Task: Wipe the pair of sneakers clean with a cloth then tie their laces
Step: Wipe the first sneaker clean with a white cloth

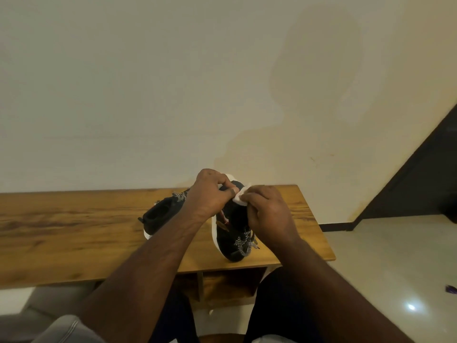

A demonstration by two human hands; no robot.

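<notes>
1. Nearest the camera: two bare forearms reaching away over dark-clad knees, with a bit of grey fabric at the near left corner
2. Left hand (210, 194) curled over the raised end of the nearer sneaker (235, 233), thumb and fingers clamped on its upper edge, white sole rim showing just behind the knuckles
3. Right hand (267, 214) closed on a small white cloth (241, 198), pinched between thumb and fingertips and pressed against the dark upper of that same sneaker, just right of the left thumb
4. Held sneaker tilted up, lower end resting on the wooden table (74, 231) toward its right near edge; black upper, white sole strip along the left side, a brown and reddish tab showing near the left wrist
5. Laces (244, 243), black and white patterned, hanging loose and untied over the low end of the held sneaker, tips dangling near the table top
6. Second sneaker (160, 216) flat on the table to the left, partly hidden behind the left forearm, opening facing up, white sole at its near end, same patterned laces loose at its far end
7. Farther off: plain pale wall (148, 82) behind the table, glossy pale floor (395, 268) at right with a small purple item (450, 289) on it, dark sloping panel at far right
</notes>
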